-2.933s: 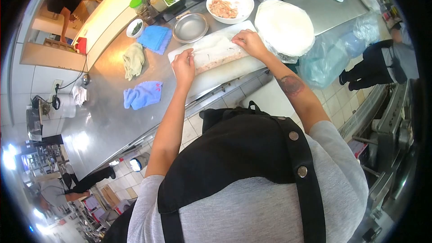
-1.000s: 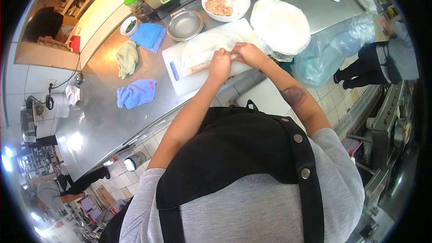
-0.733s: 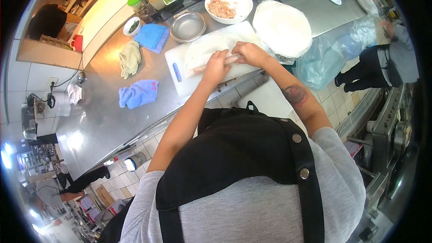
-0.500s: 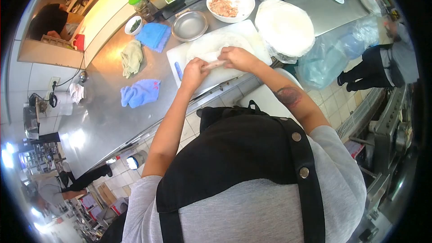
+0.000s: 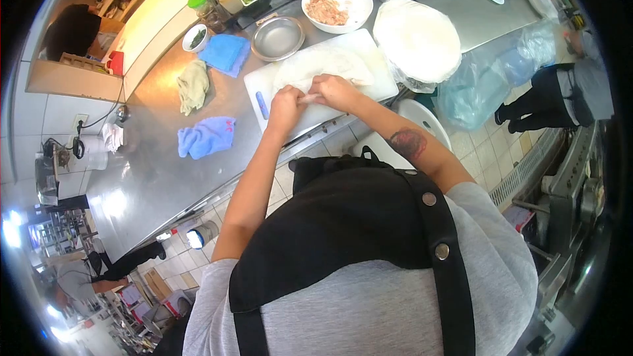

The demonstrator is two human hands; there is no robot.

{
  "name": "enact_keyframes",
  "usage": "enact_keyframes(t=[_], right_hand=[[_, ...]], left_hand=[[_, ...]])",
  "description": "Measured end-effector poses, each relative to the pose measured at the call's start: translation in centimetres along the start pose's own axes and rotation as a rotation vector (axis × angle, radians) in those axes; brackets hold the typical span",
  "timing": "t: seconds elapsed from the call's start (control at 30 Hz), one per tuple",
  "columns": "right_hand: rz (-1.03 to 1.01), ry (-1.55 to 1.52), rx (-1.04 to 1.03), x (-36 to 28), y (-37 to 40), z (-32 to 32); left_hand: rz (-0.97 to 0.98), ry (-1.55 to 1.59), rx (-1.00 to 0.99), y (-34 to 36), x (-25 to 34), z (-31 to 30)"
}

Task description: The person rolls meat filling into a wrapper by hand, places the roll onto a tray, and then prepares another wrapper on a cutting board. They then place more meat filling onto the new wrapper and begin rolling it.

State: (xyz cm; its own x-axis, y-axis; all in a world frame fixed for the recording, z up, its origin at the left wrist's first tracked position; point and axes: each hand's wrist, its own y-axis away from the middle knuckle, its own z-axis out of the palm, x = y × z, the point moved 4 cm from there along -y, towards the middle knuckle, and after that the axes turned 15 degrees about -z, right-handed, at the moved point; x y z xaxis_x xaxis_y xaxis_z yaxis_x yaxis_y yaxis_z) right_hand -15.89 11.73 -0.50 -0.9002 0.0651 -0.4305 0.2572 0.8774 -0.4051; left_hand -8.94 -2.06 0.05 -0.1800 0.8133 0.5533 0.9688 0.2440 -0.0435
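Pinching the roll [image 5: 308, 99] with left hand [image 5: 285, 106] and right hand [image 5: 333, 91], neither nearer, I have its long axis crosswise between them, sheet [image 5: 333, 63] just beyond.

Steel surface [image 5: 148, 175] with glare [image 5: 115, 202] near its lower-left end. White tiled wall [image 5: 62, 109] with socket [image 5: 80, 120] at left. Warm-lit ledge [image 5: 150, 34] and wooden shelves [image 5: 126, 4] upper left. Pale tiled floor [image 5: 479, 151] below, metal equipment [image 5: 568, 168] along right, bright lights [image 5: 12, 227] far lower left.
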Motion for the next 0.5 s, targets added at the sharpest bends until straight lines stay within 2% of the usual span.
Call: enact_keyframes(t=[0.1,0.2,0.33,0.4,0.43,0.5], right_hand=[[-0.007,0.001,-0.055,-0.2,-0.4,-0.4],[0.021,0.020,-0.001,-0.6,-0.5,-0.1],[0.062,0.012,-0.055,-0.5,-0.2,-0.2],[-0.040,0.024,-0.025,-0.6,0.4,-0.7],[-0.042,0.025,-0.025,-0.6,0.8,-1.6],[0.043,0.057,0.137,0.0,2.6,-4.8]], left_hand=[[-0.043,0.008,-0.045,0.0,0.2,0.0],[-0.061,-0.002,-0.047,0.2,0.5,-0.1],[0.003,-0.053,-0.012,0.0,0.4,0.0],[-0.021,-0.054,-0.031,0.0,0.2,0.0],[-0.020,-0.054,-0.028,0.1,0.3,-0.2],[-0.035,0.017,-0.079,0.5,0.3,-0.7]])
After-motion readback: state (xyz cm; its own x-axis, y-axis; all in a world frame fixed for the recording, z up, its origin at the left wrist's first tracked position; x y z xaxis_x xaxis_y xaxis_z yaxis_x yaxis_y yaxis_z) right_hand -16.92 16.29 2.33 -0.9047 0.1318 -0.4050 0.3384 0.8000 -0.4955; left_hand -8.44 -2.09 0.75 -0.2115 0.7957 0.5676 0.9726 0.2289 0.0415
